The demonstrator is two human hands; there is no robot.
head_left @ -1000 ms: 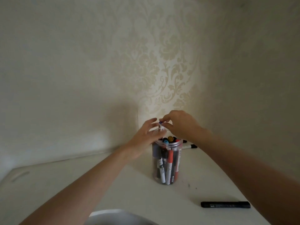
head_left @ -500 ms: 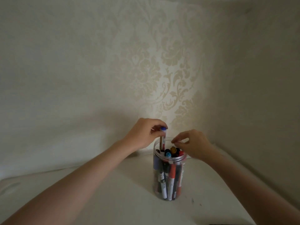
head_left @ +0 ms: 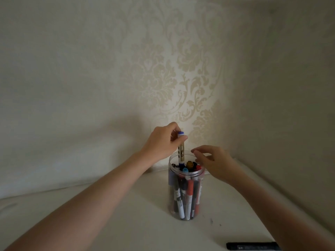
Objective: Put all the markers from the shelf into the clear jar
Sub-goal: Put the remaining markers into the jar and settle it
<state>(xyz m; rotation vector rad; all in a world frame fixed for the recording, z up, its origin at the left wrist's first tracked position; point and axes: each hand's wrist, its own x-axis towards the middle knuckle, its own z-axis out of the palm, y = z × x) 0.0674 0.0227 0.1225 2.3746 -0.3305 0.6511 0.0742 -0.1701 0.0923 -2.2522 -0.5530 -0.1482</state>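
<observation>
Since half a second ago, the left hand (head_left: pixel 161 142) has lifted slightly, and the black marker (head_left: pixel 252 247) shows again on the shelf (head_left: pixel 108 223) at the lower right of the frame. That hand pinches the blue-capped marker (head_left: pixel 181 147) upright, its lower end inside the mouth of the clear jar (head_left: pixel 185 192) at the centre, among the markers already standing there. Just right of the rim, the right hand (head_left: pixel 215 163) hovers with loosely curled fingers, grasping nothing.
</observation>
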